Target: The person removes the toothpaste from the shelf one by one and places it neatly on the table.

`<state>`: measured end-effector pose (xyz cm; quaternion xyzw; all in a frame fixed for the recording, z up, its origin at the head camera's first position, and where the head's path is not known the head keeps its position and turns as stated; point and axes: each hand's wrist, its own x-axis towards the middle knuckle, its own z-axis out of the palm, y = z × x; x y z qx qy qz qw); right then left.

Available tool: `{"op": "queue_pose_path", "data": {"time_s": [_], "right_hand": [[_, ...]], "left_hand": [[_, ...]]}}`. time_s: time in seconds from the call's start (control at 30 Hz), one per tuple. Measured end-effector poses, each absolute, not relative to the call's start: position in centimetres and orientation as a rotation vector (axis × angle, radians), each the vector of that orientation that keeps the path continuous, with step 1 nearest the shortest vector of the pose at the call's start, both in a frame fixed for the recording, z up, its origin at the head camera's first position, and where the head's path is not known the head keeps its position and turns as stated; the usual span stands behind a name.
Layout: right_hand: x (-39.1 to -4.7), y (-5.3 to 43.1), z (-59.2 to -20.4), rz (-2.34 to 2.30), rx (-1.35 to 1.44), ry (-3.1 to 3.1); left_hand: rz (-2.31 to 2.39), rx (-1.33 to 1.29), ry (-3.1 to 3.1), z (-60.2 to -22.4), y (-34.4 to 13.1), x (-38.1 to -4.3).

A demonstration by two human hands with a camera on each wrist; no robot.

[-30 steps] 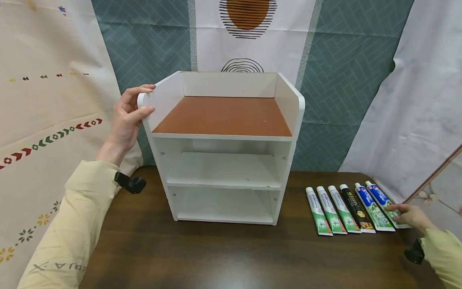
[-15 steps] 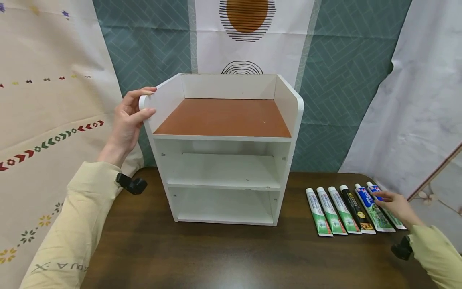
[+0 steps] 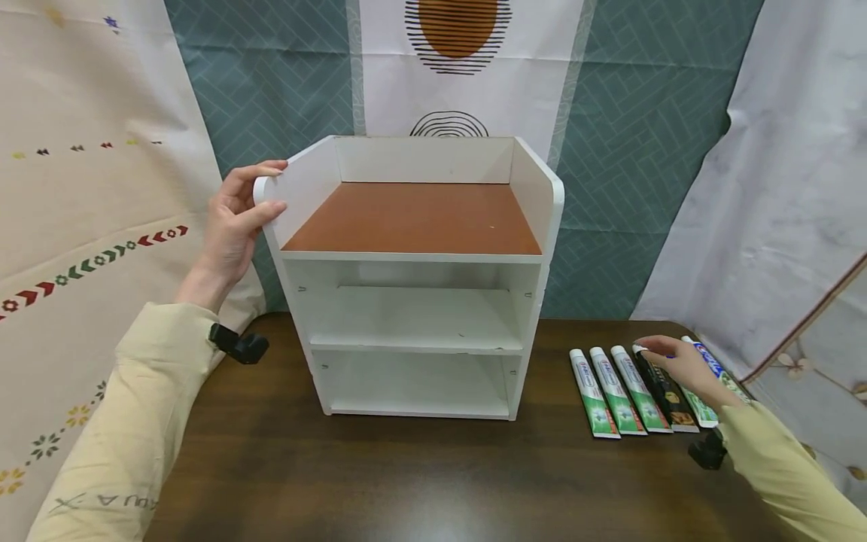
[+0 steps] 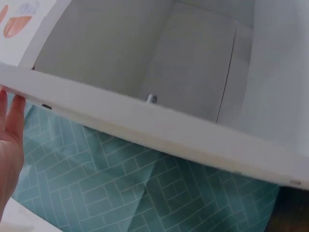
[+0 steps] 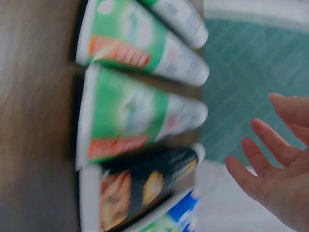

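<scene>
A white shelf unit (image 3: 413, 351) with a brown top panel (image 3: 413, 218) stands on the table. My left hand (image 3: 233, 214) grips the upper front edge of its left side panel, thumb in front and fingers along the top. The left wrist view catches these fingers (image 4: 15, 116) at the panel's edge. To the right lies a row of toothpaste tubes: several green-and-white ones (image 3: 596, 399), a black one (image 3: 667, 395) and blue-and-green ones (image 3: 704, 410). My right hand (image 3: 684, 369) is over the black tube's cap end, fingers loosely spread and holding nothing in the right wrist view.
The dark wooden table (image 3: 433, 482) runs in front of the shelf. Behind it hangs teal patterned cloth (image 3: 650, 188). White cloth (image 3: 765, 188) closes off the right side, and embroidered cream cloth (image 3: 101, 188) the left.
My right hand has moved left along the tubes, from the rightmost blue-and-green one to above the black one. The left hand keeps its grip on the shelf unit.
</scene>
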<state>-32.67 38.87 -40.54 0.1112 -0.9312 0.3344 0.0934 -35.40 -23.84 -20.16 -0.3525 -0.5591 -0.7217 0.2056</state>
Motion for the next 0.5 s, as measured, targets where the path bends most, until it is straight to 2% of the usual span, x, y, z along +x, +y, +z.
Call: {"op": "queue_pose_path", "data": {"time_s": [0.5], "right_hand": [[-33.1, 33.4, -37.5, 1.014, 0.478, -2.784]], "left_hand": [[-1.858, -0.874, -1.875, -20.6, -25.8, -33.8]]}}
